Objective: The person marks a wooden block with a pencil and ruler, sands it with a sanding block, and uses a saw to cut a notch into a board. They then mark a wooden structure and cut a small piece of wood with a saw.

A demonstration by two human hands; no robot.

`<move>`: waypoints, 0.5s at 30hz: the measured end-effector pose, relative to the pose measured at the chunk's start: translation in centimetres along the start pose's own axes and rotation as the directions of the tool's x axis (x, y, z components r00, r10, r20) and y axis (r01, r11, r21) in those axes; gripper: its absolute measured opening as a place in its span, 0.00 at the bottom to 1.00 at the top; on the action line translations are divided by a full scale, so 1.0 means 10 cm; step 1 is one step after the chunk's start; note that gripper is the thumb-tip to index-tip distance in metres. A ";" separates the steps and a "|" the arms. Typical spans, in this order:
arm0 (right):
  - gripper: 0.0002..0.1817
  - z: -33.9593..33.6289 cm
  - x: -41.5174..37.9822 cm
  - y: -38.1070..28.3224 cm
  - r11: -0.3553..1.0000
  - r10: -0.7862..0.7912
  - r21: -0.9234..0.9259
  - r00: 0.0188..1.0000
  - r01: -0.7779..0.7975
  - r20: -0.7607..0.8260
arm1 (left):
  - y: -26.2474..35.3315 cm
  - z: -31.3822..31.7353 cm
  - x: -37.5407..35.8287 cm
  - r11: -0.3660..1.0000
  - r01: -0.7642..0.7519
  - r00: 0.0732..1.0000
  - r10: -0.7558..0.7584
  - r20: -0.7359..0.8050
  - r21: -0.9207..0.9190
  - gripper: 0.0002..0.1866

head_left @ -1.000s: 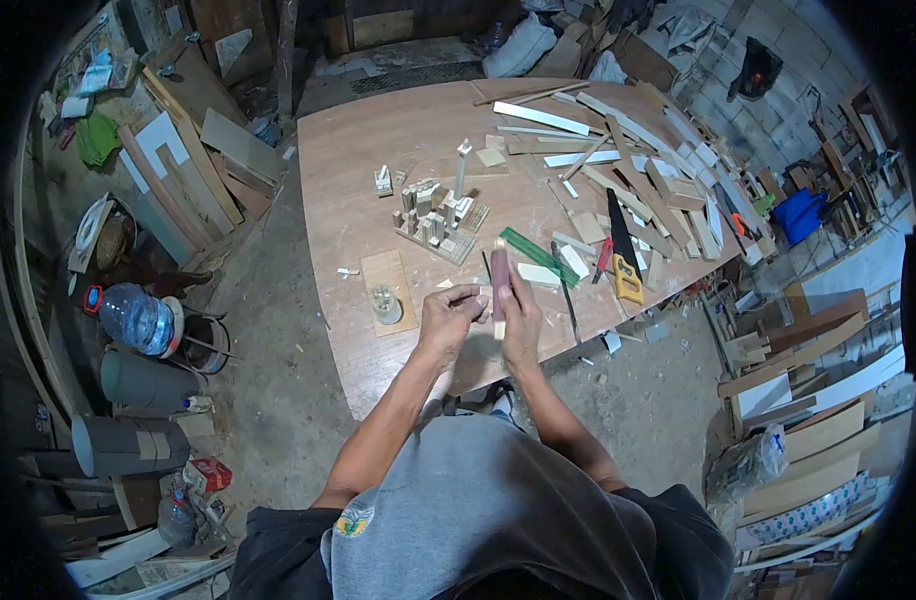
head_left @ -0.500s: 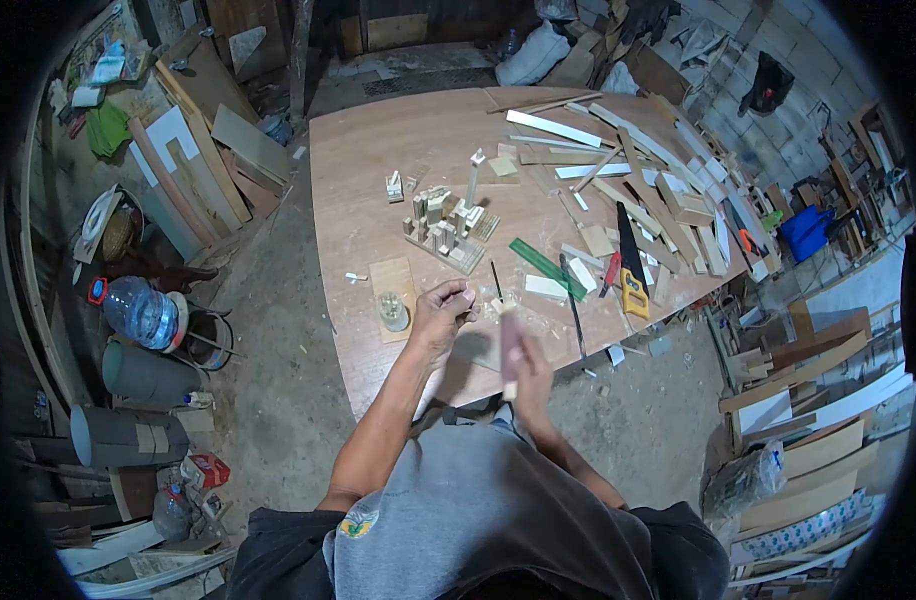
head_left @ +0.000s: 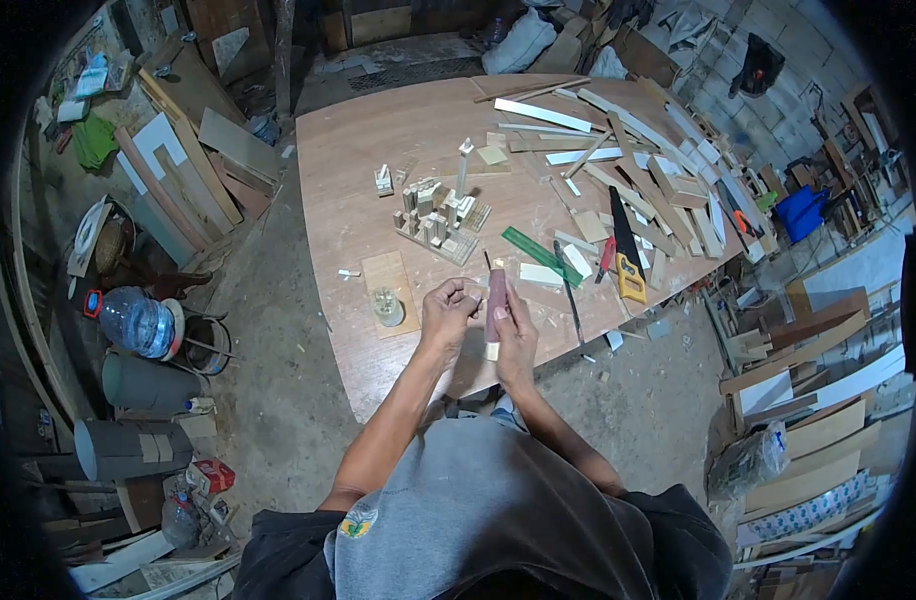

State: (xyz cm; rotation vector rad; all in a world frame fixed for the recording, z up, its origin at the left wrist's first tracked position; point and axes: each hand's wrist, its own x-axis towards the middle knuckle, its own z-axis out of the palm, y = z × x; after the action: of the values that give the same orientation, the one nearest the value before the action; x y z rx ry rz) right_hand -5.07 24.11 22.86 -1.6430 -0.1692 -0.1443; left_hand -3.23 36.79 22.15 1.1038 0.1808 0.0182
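Note:
My right hand (head_left: pixel 515 338) is wrapped round a wooden stick covered in reddish-brown sandpaper (head_left: pixel 496 296), held upright with pale wood showing at both ends. Close beside it, my left hand (head_left: pixel 448 314) is closed in a pinch; whatever its fingers hold is too small to make out. Beyond both hands stands a wooden model of city buildings (head_left: pixel 437 222) with one tall tower (head_left: pixel 464 168). A glass jar (head_left: pixel 386 308) rests on a thin wooden board (head_left: pixel 389 270) to the left of my left hand.
A green ruler (head_left: pixel 541 255), a yellow-handled handsaw (head_left: pixel 629 262) and a red-handled tool (head_left: pixel 606 259) lie on the table (head_left: pixel 353 150), right of my hands. Wood strips (head_left: pixel 638 165) pile up at its far right. A water bottle (head_left: pixel 138 322) stands off to the left.
The sandpaper stick and my right hand, blurred before, now show sharply and sit nearer my left hand. My left hand stays pinched. The whole view has shifted slightly.

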 end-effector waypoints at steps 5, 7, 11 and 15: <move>0.29 0.03 0.12 0.12 0.992 -0.087 -0.100 0.994 0.081 -0.059 | 0.07 0.08 -0.06 1.000 0.018 0.996 -0.018 -0.083 -0.005 0.03; 0.28 0.03 0.18 0.02 0.987 -0.093 -0.136 0.994 0.084 -0.060 | 0.04 0.06 -0.06 1.000 0.014 0.997 -0.013 -0.075 0.017 0.03; 0.27 0.05 -0.04 0.19 0.975 -0.190 -0.127 0.981 0.184 -0.034 | 0.14 0.07 -0.07 0.997 0.074 0.986 -0.069 -0.149 0.029 0.04; 0.27 -0.01 0.27 0.00 0.972 -0.178 -0.165 0.983 0.169 -0.045 | 0.02 0.10 -0.14 0.997 0.083 0.994 -0.083 -0.066 -0.003 0.04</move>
State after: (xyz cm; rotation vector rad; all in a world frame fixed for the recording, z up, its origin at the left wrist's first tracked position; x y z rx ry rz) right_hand -2.43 24.10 23.43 -1.7811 -0.2617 -0.3477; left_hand -4.41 35.88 22.98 1.0951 0.2861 -0.0194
